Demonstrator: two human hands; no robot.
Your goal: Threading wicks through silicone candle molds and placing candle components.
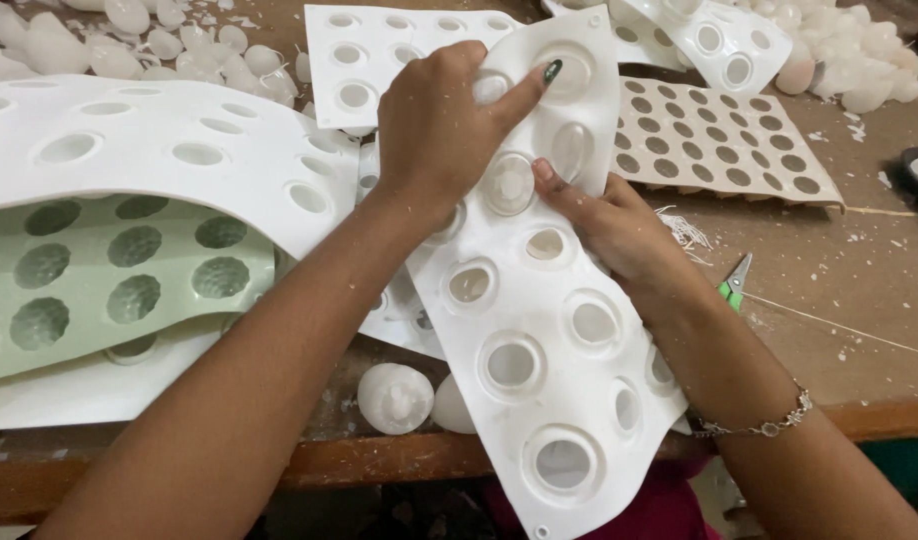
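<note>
Nearest to the person, a white flexible mould sheet with round cavities hung over the front edge of the wooden counter. Its lower cavities were already empty. Two white egg-shaped casts lay on the counter just beside it. The right hand gripped the sheet's right edge, with the thumb pressing near a filled cavity. The left hand was closed over the upper part of the sheet, bending it. It seemed the step was pushing casts out, and the next one would need pressure from behind the filled cavity. Left of it lay a green mould under another white sheet. Farther back were a brown perforated sheet and a heap of white casts.
</note>
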